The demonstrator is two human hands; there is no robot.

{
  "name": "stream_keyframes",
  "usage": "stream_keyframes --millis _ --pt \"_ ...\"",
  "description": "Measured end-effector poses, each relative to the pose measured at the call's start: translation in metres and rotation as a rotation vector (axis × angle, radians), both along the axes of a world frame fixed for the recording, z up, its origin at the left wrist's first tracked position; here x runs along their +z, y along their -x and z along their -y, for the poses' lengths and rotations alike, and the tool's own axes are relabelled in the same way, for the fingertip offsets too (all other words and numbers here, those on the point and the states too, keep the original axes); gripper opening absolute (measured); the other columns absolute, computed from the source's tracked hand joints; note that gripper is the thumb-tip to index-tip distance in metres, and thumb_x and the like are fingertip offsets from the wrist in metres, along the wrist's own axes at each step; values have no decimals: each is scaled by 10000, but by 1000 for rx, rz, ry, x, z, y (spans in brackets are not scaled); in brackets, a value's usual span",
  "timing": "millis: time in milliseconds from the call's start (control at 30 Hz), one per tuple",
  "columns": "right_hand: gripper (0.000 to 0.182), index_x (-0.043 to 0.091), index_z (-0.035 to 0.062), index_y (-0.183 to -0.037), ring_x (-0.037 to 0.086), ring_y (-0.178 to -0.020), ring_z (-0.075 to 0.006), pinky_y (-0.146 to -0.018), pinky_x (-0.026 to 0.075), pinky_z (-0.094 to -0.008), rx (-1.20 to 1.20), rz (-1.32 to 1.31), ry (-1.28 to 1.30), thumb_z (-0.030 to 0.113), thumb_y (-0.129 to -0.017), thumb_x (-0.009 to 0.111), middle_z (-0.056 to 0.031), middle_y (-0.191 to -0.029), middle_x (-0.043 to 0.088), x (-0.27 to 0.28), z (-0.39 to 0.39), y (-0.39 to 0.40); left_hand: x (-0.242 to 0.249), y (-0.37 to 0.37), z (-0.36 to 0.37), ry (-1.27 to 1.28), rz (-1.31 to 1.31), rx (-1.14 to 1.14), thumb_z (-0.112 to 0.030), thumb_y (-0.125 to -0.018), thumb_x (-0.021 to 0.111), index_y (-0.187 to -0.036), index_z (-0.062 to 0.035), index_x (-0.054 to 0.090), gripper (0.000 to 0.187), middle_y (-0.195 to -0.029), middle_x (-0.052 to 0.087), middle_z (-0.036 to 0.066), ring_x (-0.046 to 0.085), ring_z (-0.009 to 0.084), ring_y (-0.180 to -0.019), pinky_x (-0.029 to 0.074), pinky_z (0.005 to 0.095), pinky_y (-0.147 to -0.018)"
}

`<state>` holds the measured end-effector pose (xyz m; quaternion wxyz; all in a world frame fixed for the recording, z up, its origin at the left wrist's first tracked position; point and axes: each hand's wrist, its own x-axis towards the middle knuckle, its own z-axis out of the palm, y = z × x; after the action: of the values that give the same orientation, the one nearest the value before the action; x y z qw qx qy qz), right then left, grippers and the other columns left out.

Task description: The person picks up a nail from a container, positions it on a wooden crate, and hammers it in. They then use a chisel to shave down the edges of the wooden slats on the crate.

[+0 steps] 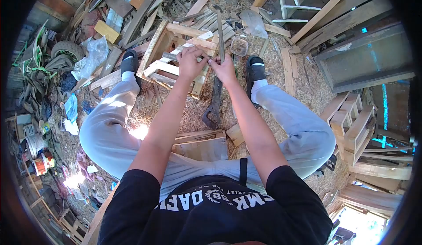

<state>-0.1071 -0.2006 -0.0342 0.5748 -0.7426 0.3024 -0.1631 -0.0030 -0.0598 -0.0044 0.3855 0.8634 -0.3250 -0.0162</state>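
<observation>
Head view. Both hands meet over a wooden frame (pixel 152 48), which sits on the floor (pixel 303 96) between the feet. The left hand (pixel 191 63) bends toward the right hand (pixel 225 70); thumbs and forefingers come together at the tips, as if about something small, but whether anything lies in the pinch cannot be told. The right hand also appears to close round a rod (pixel 220 34), which points away from the body, presumably to keep it ready while the fingertips remain usable. The spread knees leave the frame within easy reach of both arms, and its low, tilted position brings the slats under the hands. A saw (pixel 212 117) lies nearer the body, its grip toward the seat; a clear tub (pixel 239 46) stands just beyond the right hand, probably for convenient access.

The floor is covered with shavings and scattered offcuts. At the far left are heaped boards (pixel 140 14), a plastic bag (pixel 97 58) and a wheel (pixel 67 51); to the right, a panel (pixel 365 60) leans above a small wooden stand (pixel 351 124). Strong daylight enters at the lower right and falls in bright patches.
</observation>
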Motion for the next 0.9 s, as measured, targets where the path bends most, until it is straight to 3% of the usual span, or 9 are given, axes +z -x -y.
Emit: stream_keyframes --millis 167,267,433,500,533,633,733,833,900 --pt "321 626 27 -1093 712 -743 -174 -691 577 -336 -48 -40 -206 313 -1066 768 -68 -895 733 25 7 6 2 0 0 -11 -17 6 -289 -863 885 -933 -214 814 125 -997 711 -24 613 285 -1172 342 569 -1122" --pt "406 657 41 -1126 705 -725 -155 -665 573 -334 -127 -20 -547 418 -1197 523 -61 -923 741 42 21 10 4 4 0 -3 -20 6 -285 -872 882 -944 -207 807 130 -1016 709 -25 614 281 -1186 338 599 -1137" --pt "389 649 30 -1235 630 -685 -126 -759 553 -357 -32 71 -767 393 -1205 513 -67 -1069 738 104 23 44 8 6 0 -54 0 22 -266 -881 867 -946 -200 790 121 -1094 726 -47 615 248 -1242 331 654 -1153" --pt "401 611 33 -1406 540 -627 -102 -725 512 -341 80 225 -904 365 -1214 495 -60 -1073 722 110 26 67 11 5 -1 -52 1 25 -256 -882 858 -955 -202 788 114 -1112 732 -53 615 240 -1255 340 639 -1142" --pt "346 586 57 -1429 480 -600 -83 -696 480 -336 128 275 -985 314 -1217 491 -50 -1036 701 131 20 77 10 5 -2 -58 3 17 -256 -882 855 -960 -197 787 118 -1118 734 -51 616 240 -1256 342 627 -1141" --pt "253 587 78 -1385 511 -616 -96 -716 497 -352 224 341 -1110 234 -1208 496 -66 -1066 694 163 2 102 9 5 -3 -27 14 8 -264 -886 851 -949 -188 786 118 -1083 724 -16 623 267 -1238 347 615 -1122" --pt "173 578 92 -1312 526 -613 -115 -656 496 -345 107 297 -936 192 -1191 504 -94 -1094 687 216 -40 114 7 7 -3 14 26 3 -268 -885 852 -939 -179 784 124 -1045 714 18 630 296 -1217 351 615 -1105" --pt "194 564 97 -1336 537 -605 -133 -563 472 -325 111 173 -766 196 -1182 500 -126 -1149 679 214 -52 133 8 6 -3 -5 21 5 -272 -883 856 -958 -178 782 141 -1071 725 0 627 274 -1232 348 599 -1123" --pt "201 569 87 -1303 533 -595 -123 -499 438 -305 85 152 -745 239 -1176 533 -108 -1022 691 206 -55 142 8 6 -3 -33 14 2 -279 -884 858 -971 -181 783 150 -1095 734 -20 624 249 -1250 345 582 -1142"
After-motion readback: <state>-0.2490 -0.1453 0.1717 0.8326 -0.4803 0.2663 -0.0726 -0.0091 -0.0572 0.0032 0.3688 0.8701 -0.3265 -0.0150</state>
